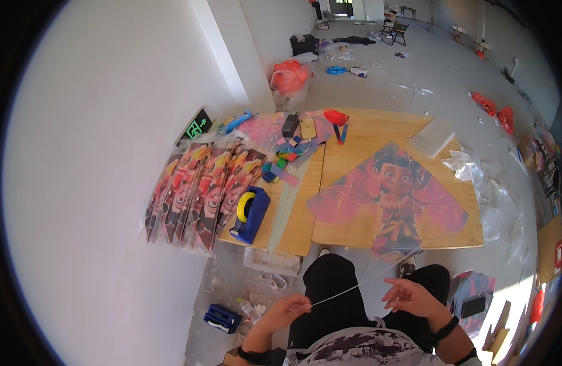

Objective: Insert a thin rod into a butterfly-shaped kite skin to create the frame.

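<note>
Seen from above, the person stands at the near edge of a wooden table (360,137) with both hands held low in front of the body. The left hand (285,310) has its fingers (302,303) pinched shut on a thin white string (354,288), which runs up and to the right, passes just above the right hand (410,297), and carries on toward the lower tip of a kite (394,204). The right hand is loosely open, fingers (395,287) spread and curled, right beside the string; whether they actually touch it cannot be told. The kite lies flat on the right half of the table, a diamond in reds and pinks with a cartoon figure printed on it, its bottom point hanging slightly over the near edge. On the left end of the table sits a blue tape dispenser (250,215) with a yellow roll, and beside it a fanned stack of packaged kites (199,192) that leans off the table's left side. Toward the far edge lie coloured strips (287,160) and a red spool (336,117). A clear plastic bag (432,136) rests at the far right corner. On the floor near the left hand lies a small blue box (222,318).
</note>
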A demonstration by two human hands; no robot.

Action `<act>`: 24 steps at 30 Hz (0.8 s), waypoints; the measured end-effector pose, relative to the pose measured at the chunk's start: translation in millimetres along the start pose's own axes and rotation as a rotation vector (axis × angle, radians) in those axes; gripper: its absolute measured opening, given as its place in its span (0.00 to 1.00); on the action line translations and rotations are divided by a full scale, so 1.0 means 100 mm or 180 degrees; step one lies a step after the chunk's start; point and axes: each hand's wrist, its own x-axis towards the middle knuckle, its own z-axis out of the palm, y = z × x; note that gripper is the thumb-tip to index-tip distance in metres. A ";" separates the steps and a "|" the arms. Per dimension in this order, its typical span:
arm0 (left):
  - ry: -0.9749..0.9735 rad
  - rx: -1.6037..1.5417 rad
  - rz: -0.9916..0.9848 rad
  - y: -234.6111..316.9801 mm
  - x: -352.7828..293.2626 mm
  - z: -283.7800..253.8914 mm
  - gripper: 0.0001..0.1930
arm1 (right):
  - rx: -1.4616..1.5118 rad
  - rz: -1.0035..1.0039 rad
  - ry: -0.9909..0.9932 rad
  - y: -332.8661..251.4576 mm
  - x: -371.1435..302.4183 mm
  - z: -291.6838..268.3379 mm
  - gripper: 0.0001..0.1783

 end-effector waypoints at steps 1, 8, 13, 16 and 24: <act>-0.0091 0.0243 -0.0047 0.00 0.12 0.14 0.05 | 0.0109 -0.0256 -0.0189 -0.02 0.06 0.05 0.16; -0.0529 0.0795 -0.0158 0.00 0.44 0.36 0.07 | 0.0319 -0.0778 0.0169 0.31 0.06 -0.13 0.14; 0.1250 0.2446 0.0309 -0.58 0.68 -0.69 0.11 | 0.0533 -0.0839 0.1358 0.68 -0.38 -0.56 0.17; 0.1448 0.3525 -0.0231 -0.96 0.92 -1.26 0.13 | 0.0870 -0.0881 0.2030 0.96 -0.63 -0.68 0.16; 0.0975 0.4048 -0.1669 -1.58 1.51 -1.60 0.11 | 0.1848 -0.1081 0.2663 1.47 -0.92 -0.58 0.13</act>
